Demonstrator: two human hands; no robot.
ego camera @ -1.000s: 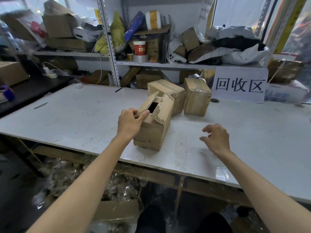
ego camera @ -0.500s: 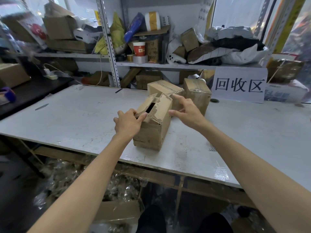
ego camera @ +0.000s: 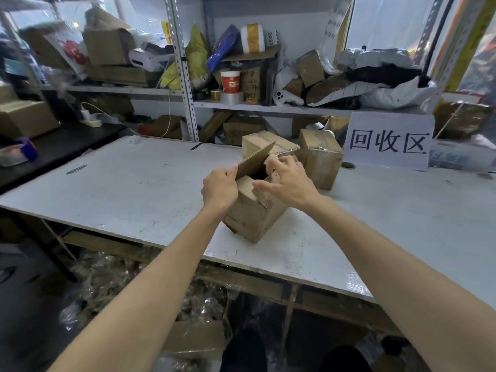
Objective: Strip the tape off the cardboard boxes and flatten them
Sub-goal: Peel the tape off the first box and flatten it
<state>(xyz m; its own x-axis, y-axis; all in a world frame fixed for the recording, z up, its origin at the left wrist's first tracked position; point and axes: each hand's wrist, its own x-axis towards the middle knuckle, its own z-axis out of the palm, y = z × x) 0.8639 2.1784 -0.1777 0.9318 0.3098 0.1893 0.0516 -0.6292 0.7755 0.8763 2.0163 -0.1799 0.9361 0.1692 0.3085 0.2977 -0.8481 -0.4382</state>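
Three boxes, none flattened yet. Left hand is gripping the raised flap of the nearest box mid-worktop, right hand fingers are curling over its far flap. Other two boxes are sitting closed at 1 o'clock, waiting.

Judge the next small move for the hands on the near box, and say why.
Probably fold the raised flap fully outward while the right hand steadies the near box. The left hand pinches that flap at its edge. The flap stands only half lifted over a dark opening, and the right hand lies on the box's top beside it.
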